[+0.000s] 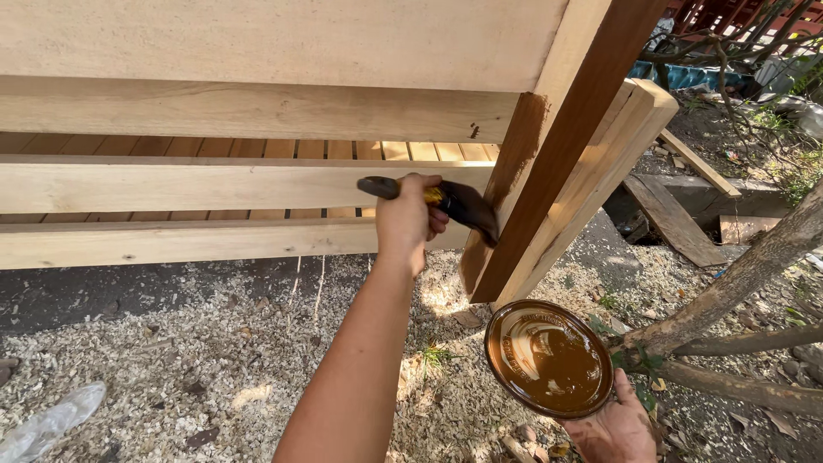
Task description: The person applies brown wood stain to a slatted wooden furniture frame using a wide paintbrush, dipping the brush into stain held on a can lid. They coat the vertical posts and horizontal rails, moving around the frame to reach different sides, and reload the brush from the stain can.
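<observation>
My left hand grips a paintbrush with a dark handle. Its stain-soaked bristles press against the leg of an unpainted wooden frame. One face of the leg is dark brown with stain, and the neighbouring face is partly coated near the top. My right hand holds a round open tin of brown stain from below, low at the right, just under the leg's foot.
Pale horizontal rails and a wide board span the left. The ground is covered in wood shavings. Tree branches cross at the right, and loose planks lie behind them. A clear plastic scrap lies at bottom left.
</observation>
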A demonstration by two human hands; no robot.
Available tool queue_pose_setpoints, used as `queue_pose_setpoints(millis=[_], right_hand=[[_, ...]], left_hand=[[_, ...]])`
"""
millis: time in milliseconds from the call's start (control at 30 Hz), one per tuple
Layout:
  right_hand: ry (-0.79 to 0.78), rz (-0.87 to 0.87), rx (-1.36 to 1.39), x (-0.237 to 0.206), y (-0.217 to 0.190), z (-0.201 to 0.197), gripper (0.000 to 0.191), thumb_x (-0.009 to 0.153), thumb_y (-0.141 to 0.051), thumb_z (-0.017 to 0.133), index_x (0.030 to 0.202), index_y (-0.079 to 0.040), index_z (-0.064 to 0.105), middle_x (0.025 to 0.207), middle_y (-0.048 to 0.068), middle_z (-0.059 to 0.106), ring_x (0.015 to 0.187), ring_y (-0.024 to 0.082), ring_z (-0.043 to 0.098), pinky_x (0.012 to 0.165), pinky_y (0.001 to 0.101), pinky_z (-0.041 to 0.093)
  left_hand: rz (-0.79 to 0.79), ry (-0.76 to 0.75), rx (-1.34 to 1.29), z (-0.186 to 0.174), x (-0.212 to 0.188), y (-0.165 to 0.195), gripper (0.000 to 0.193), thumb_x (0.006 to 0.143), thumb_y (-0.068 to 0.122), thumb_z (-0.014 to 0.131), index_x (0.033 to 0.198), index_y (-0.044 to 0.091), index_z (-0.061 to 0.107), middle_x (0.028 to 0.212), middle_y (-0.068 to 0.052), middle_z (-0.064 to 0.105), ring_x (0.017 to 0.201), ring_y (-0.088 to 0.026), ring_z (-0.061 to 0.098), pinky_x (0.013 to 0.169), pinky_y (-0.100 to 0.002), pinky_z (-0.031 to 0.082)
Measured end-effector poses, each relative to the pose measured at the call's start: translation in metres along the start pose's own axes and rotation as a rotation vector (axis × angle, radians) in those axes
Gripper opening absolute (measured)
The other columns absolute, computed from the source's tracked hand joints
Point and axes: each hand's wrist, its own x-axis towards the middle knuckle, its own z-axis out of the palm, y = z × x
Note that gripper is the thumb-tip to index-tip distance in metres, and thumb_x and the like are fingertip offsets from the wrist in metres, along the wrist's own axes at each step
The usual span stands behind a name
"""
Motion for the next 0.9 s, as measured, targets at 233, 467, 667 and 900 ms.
queue_pose_setpoints(millis=[233, 467, 667, 900], right_hand=[[0.04, -0.002, 0.068, 0.001, -0.001, -0.001, 0.051, 0.102, -0.052, 0.035, 0.142, -0.033, 0.06, 0.148, 0.0, 0.063, 0.135, 0.017, 0.058, 0.113, 0.0498, 0.045], [0.076, -0.023, 0.022, 0.018, -0.007, -0.019, 0.049, 0.106, -0.058, 0.031, 0.134, -0.032, 0.061, 0.144, 0.001, 0.062, 0.134, 0.019, 0.057, 0.112, 0.0533, 0.043], [0.083, -0.018, 0.051, 0.019, -0.005, -0.025, 0.046, 0.104, -0.057, 0.037, 0.131, -0.032, 0.064, 0.14, 0.0, 0.066, 0.13, 0.016, 0.061, 0.109, 0.0529, 0.047], [0.098, -0.027, 0.049, 0.013, -0.005, -0.017, 0.049, 0.106, -0.057, 0.036, 0.137, -0.029, 0.061, 0.141, 0.001, 0.066, 0.13, 0.016, 0.061, 0.109, 0.0503, 0.048]], left_hand=[[0.014, -0.016, -0.35, -0.001, -0.009, -0.015, 0.034, 0.098, 0.029, 0.07, 0.113, -0.002, 0.063, 0.068, -0.007, 0.059, 0.052, -0.012, 0.053, 0.046, -0.027, 0.039], [-0.02, -0.08, -0.441, -0.023, -0.02, -0.069, 0.025, 0.096, 0.016, 0.07, 0.116, 0.002, 0.066, 0.083, -0.01, 0.068, 0.056, -0.016, 0.063, 0.047, -0.028, 0.046], [-0.117, 0.035, -0.308, -0.051, -0.039, -0.105, 0.02, 0.095, 0.015, 0.067, 0.11, 0.003, 0.063, 0.086, -0.01, 0.07, 0.056, -0.02, 0.068, 0.049, -0.032, 0.053], [-0.053, 0.138, 0.1, -0.064, -0.046, -0.104, 0.016, 0.095, 0.012, 0.066, 0.107, 0.002, 0.066, 0.077, -0.013, 0.071, 0.056, -0.022, 0.068, 0.051, -0.036, 0.057]])
